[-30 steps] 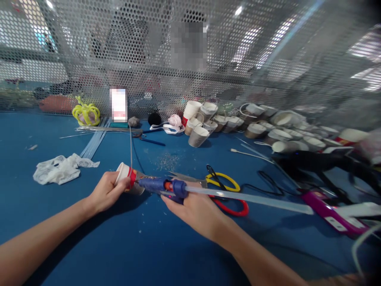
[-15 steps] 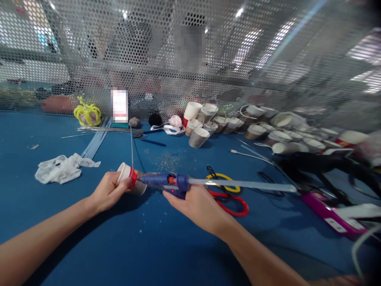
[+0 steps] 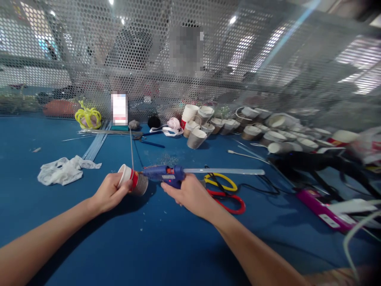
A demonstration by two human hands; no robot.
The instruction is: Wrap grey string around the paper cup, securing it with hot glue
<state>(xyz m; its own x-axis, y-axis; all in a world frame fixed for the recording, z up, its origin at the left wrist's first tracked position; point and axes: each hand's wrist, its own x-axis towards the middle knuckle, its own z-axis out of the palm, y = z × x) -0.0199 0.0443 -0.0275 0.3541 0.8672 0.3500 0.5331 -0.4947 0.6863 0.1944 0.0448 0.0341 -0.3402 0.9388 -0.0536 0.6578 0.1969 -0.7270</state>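
Note:
Tilted on its side, a paper cup (image 3: 139, 185) is gripped by my left hand (image 3: 110, 192) near its white rim. Grey yarn covers the cup's lower part, and a red band shows beside my fingers. A strand of yarn (image 3: 131, 149) runs from the cup back to a small grey ball (image 3: 133, 124). My right hand (image 3: 192, 194) is closed round a blue glue gun (image 3: 163, 174) with a small red light on. Its nozzle is at the cup's upper side; whether it touches cannot be made out. A long clear glue stick (image 3: 226, 171) sticks out of the gun's back.
Scissors (image 3: 229, 208) with red and yellow handles lie beyond my right hand. A purple power strip (image 3: 324, 210) and cables are at the right. Many cups (image 3: 196, 138) stand along the mesh screen (image 3: 143, 47). White lace (image 3: 61, 171), glue sticks (image 3: 97, 145) and pliers (image 3: 151, 143) lie around.
The glue gun has tipped, its rear and glue stick swinging up and left, with my right hand following. More of the cup's grey yarn side shows. The left hand still holds the cup.

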